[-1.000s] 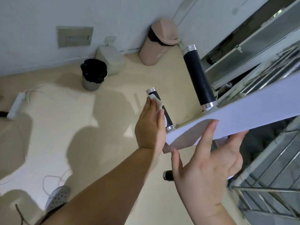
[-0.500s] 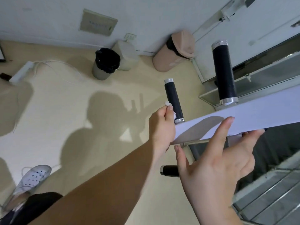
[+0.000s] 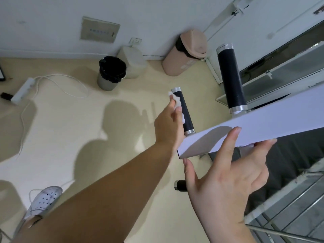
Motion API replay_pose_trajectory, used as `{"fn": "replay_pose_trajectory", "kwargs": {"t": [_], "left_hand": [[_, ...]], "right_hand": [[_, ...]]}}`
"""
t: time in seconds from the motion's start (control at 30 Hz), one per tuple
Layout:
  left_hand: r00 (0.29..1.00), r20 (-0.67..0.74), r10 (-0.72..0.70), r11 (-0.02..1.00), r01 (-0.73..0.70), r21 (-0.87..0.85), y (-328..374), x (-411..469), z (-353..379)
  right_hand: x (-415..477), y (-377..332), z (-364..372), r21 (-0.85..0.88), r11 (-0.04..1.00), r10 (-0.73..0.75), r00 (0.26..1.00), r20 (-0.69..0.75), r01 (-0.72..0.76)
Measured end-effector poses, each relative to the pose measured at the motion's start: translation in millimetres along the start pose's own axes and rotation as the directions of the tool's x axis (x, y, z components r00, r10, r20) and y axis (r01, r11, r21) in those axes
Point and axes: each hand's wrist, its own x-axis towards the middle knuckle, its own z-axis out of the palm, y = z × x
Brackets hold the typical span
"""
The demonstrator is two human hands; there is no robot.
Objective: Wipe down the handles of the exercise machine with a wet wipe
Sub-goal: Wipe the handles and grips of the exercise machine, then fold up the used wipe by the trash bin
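A: What moved?
B: My left hand has slid the wet wipe up the short handle to its capped end; another pass done, I'd judge. Fingers pinch the wipe; right hand lies spread open against the white bar.
A: Hidden?
B: The lowest handle — mostly behind my right hand.

Lowest handle mostly behind the right hand — white bar runs off right edge.

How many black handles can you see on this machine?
3: the short handle the left hand rubs with the wet wipe, the tall handle to its right, the low handle partly behind the right hand. More may be hidden.
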Motion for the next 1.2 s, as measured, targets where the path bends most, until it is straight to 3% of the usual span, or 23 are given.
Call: {"fn": "replay_pose_trajectory", "kwargs": {"t": [0.1,0.17,0.27,0.37,0.47,0.57,0.67,0.83,0.93,1.07,1.2], "left_hand": [[0.978,-0.009,0.208,0.953,-0.2,0.228,3,17,-5],[0.926,0.139,0.352,0.818,-0.377,0.434,-5,11,-17],[0.883,0.25,0.396,0.733,-0.469,0.493,-23,1,-48],[0.904,0.142,0.403,0.755,-0.416,0.507,-22,-2,-88],[0.967,0.002,0.254,0.868,-0.229,0.44,-10,-2,-122],[0.98,-0.151,0.126,0.95,-0.075,0.302,5,-4,-152],[0.962,-0.26,0.082,0.967,-0.014,0.255,21,-6,-174],[0.961,-0.273,0.049,0.97,0.019,0.241,44,23,-204],[0.982,-0.191,0.017,0.985,0.017,0.173,65,54,-220],[0.993,-0.107,-0.05,0.994,0.06,0.091,101,98,-237],[0.987,-0.144,-0.07,0.986,0.091,0.141,131,143,-257]], "right_hand": [[1,2,2,0.026,1.0,-0.01,0.999,-0.04,0.011],[1,3,8,0.058,0.998,-0.033,0.995,-0.089,0.038],[-3,0,25,0.165,0.977,-0.12,0.988,-0.094,0.134],[-12,-7,44,0.284,0.911,-0.271,0.953,-0.136,0.3],[-8,-26,58,0.454,0.797,-0.395,0.912,-0.109,0.399],[11,-48,69,0.48,0.779,-0.435,0.899,-0.049,0.404],[33,-69,76,0.474,0.804,-0.386,0.921,-0.042,0.359],[59,-95,80,0.383,0.892,-0.299,0.949,0.1,0.24],[68,-127,80,0.388,0.898,-0.284,0.947,0.148,0.209],[96,-208,77,0.635,0.736,-0.41,0.901,0.139,0.237],[143,-268,78,0.818,0.575,-0.367,0.897,0.246,0.012]]}}
